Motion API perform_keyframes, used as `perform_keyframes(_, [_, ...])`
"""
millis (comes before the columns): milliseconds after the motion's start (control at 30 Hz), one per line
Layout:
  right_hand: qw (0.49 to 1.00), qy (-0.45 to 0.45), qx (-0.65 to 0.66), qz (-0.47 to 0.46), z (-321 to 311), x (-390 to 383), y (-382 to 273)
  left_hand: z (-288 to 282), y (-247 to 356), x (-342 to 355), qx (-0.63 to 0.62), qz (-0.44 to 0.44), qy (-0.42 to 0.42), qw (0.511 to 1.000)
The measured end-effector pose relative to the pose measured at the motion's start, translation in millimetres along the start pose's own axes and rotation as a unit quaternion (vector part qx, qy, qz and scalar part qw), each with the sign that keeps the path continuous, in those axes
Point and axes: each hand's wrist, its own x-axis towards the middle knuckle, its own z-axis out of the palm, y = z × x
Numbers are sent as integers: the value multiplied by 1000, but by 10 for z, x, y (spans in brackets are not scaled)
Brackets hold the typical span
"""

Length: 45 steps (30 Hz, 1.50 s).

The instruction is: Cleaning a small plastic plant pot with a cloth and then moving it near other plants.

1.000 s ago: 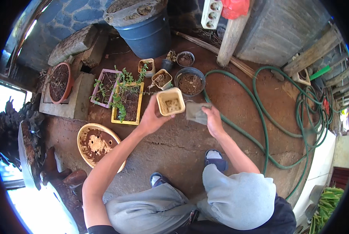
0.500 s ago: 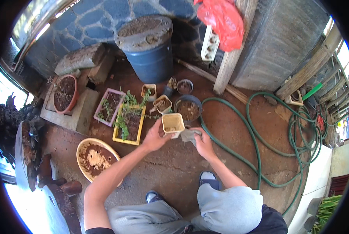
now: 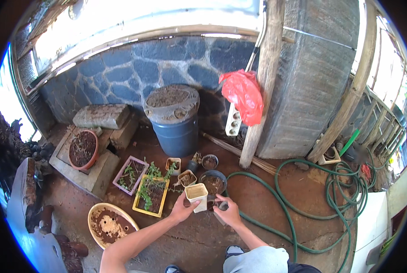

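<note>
My left hand [image 3: 180, 209] grips a small cream square plant pot [image 3: 196, 193] by its side, the open top facing up. Close on its right, my right hand [image 3: 230, 212] has its fingers curled round a small dark-grey thing [image 3: 212, 204]. Its kind is unclear; it looks thin-walled or soft, and the fingers partly hide it. Just beyond my hands stand a round dark pot with soil [image 3: 213, 183] and another small cream pot [image 3: 187, 178]. To the left is a yellow rectangular planter [image 3: 138, 210] with green trailing plants.
A mauve planter [image 3: 117, 182] sits beside the yellow one. An oval cream basin [image 3: 91, 224] lies nearer, at left. A blue bin [image 3: 176, 136] stands by the stone wall. A green hose [image 3: 289, 205] loops over the ground at right. A wooden post [image 3: 253, 136] carries a red bag [image 3: 242, 95].
The view has tilted up, so things sit lower in the picture. The cream pot stays in my left hand. The grey thing in my right hand now shows a darker upper part.
</note>
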Motion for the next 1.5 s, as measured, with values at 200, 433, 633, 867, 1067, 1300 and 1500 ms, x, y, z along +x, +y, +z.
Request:
perform_keyframes(200, [985,32,-27,-169,167,305,-424,162,504,177,-11,65,20,998])
perform_keyframes(433, [988,-11,72,-137,67,904,-633,226,1205,466,157,159,200,954])
perform_keyframes(633, [965,-36,65,-253,-467,1772,-1994,23,2474,1085,-74,343,126,928])
perform_keyframes(867, [902,127,-74,-405,-1487,3687,-4208,-403,5203,2039,42,434,126,891])
perform_keyframes(1067, [914,171,-60,-362,-1872,4559,-4651,-440,6018,2932,-74,376,25,923])
perform_keyframes(1300, [940,164,-31,-298,-1985,4794,-4720,-332,6223,3365,-108,341,-5,934])
perform_keyframes(1500, [950,135,-87,-268,-2128,5174,-4495,-243,6151,3633,-134,280,-28,950])
